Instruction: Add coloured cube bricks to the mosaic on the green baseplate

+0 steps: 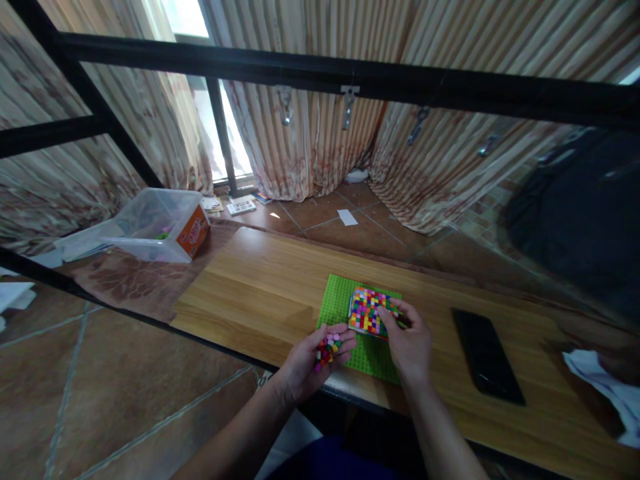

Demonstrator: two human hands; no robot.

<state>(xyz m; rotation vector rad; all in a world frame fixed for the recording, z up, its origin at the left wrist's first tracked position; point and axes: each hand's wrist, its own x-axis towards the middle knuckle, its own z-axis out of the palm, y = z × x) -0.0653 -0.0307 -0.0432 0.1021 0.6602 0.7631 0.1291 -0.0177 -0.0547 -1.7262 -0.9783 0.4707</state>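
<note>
My left hand is palm up and cupped, with a small heap of loose toy bricks in pink, red, yellow, green and other colours lying in it. A rectangular block of multicoloured toy bricks rests on a green studded baseplate. At the right side of that block is my right hand, thumb on its top and fingers curled in a pinch. Whatever lies between those fingertips is hidden or too small to make out. The left fingertips are close to the block's near left corner.
The wooden table carries a black phone on the right, with crumpled white paper beyond it. A clear plastic bin with an orange label stands at the left. A black metal bar crosses above, in front of curtains.
</note>
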